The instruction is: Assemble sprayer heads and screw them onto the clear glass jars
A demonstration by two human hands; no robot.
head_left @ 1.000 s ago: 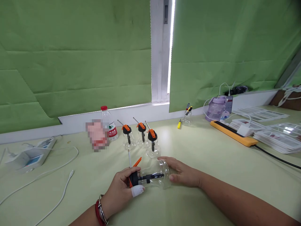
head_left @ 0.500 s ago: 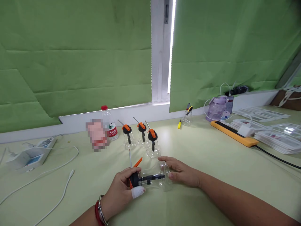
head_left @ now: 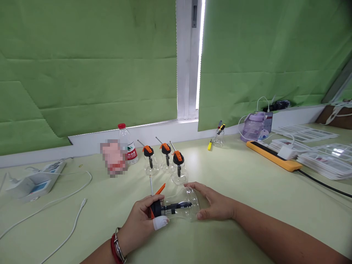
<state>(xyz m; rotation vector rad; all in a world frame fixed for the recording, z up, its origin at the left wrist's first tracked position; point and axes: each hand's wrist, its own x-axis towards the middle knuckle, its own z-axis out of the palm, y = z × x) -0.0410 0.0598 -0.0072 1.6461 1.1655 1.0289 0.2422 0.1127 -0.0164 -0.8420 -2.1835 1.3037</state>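
A clear spray bottle (head_left: 180, 216) lies on its side between my hands, with a black dip tube inside it. My left hand (head_left: 141, 220), its thumb wrapped in white tape, closes around the black and orange spray head (head_left: 156, 208). From that head a thin metal nozzle (head_left: 151, 185) and an orange lever (head_left: 161, 188) point up and away. My right hand (head_left: 216, 203) cups the bottle's base, fingertips on its far edge and thumb at the near edge. Just beyond stand three similar upright spray bottles (head_left: 149, 156), (head_left: 166, 156), (head_left: 179, 165).
A red-capped water bottle (head_left: 124, 135) stands behind, beside a blurred pink item (head_left: 114, 157). White cables (head_left: 75, 223) and a power strip (head_left: 41, 185) lie left. Farther right are a small clear container with screwdrivers (head_left: 219, 138), a purple jug (head_left: 252, 126), an orange power strip (head_left: 272, 157) and stacked white trays (head_left: 324, 165).
My right thumb has slid off the bottle's side to its base edge, and the hand's grip looks wider. The lying bottle has shifted slightly; my left hand keeps hold of its head.
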